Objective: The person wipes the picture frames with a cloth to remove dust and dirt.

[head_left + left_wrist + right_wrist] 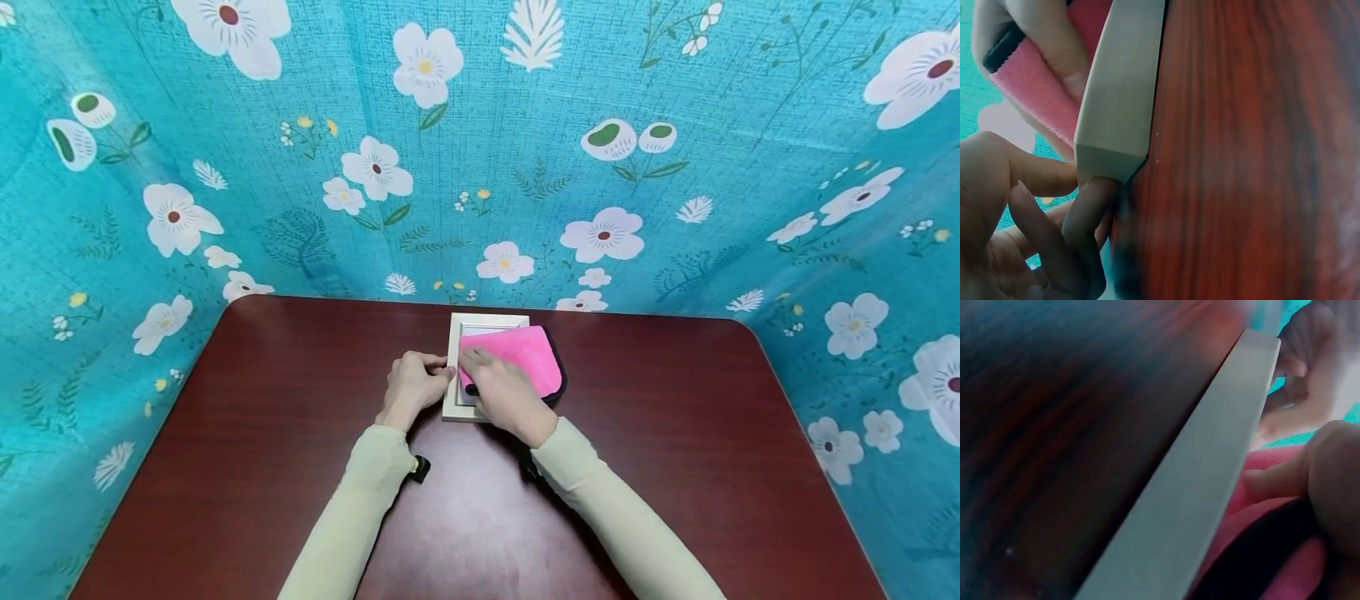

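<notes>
A cream picture frame (452, 402) lies flat on the dark red table. My left hand (415, 383) holds its left side, with fingertips against the rim, and in the left wrist view the fingers (1088, 209) meet the end of the frame's edge (1124, 94). Over the panel and the right side of the frame spreads a pink cloth (528, 354) with black trim. My right hand (506, 392) grips part of this cloth and presses it onto the panel. In the right wrist view the thumb (1279, 478) lies on the pink fabric. Cloth and hand hide much of the panel.
The glossy dark red table (300, 392) extends around the frame, its far edge close behind. A teal curtain (465, 150) with white flowers hangs behind and at both sides. A small black device (421, 468) sits at the left wrist.
</notes>
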Motion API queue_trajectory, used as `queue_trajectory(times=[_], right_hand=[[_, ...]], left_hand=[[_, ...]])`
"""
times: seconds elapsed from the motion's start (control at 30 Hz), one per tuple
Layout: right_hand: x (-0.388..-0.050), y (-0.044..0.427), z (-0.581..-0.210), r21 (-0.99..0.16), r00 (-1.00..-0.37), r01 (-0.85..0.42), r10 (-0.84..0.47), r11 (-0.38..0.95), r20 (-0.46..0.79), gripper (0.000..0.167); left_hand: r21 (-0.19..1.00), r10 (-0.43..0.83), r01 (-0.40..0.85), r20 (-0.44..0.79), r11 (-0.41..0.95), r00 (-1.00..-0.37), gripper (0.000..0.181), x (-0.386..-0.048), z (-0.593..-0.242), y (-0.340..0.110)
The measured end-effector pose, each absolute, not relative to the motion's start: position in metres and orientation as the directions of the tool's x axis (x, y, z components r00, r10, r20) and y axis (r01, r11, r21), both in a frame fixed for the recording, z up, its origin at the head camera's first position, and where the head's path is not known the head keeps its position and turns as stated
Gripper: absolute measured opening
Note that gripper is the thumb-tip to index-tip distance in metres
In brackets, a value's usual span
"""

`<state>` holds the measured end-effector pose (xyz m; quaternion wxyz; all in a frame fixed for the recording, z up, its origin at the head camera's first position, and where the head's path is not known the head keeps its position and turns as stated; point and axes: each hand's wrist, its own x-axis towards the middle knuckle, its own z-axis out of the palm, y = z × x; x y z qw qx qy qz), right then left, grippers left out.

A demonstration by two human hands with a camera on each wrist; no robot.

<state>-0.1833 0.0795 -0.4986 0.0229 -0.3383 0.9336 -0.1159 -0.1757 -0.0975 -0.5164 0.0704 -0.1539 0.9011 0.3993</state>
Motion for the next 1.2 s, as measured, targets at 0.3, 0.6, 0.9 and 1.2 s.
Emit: queue_trajectory(times=[0.3,0.6,0.9,1.2], right_hand=[[-0.176,0.072,-0.497,-0.039,-0.784,-0.621,-0.621,0.783,-0.005,0.067],[-0.172,0.074,-0.498,-0.008,-0.811,-0.584,-0.584,0.812,-0.036,0.068],[-0.17,0.08,-0.497,0.036,-0.821,-0.57,-0.568,0.821,-0.06,0.062],[-0.167,0.091,-0.494,0.092,-0.825,-0.565,-0.562,0.82,-0.062,0.072]], left_hand=[[0.693,-0.227,-0.327,-0.235,0.643,-0.945,0.029,-0.175,-0.516,-0.095],[0.695,-0.233,-0.342,-0.251,0.633,-0.94,0.027,-0.176,-0.52,-0.094],[0.688,-0.24,-0.354,-0.259,0.633,-0.935,0.027,-0.177,-0.519,-0.096],[0.688,-0.237,-0.353,-0.262,0.634,-0.936,0.029,-0.176,-0.52,-0.095]])
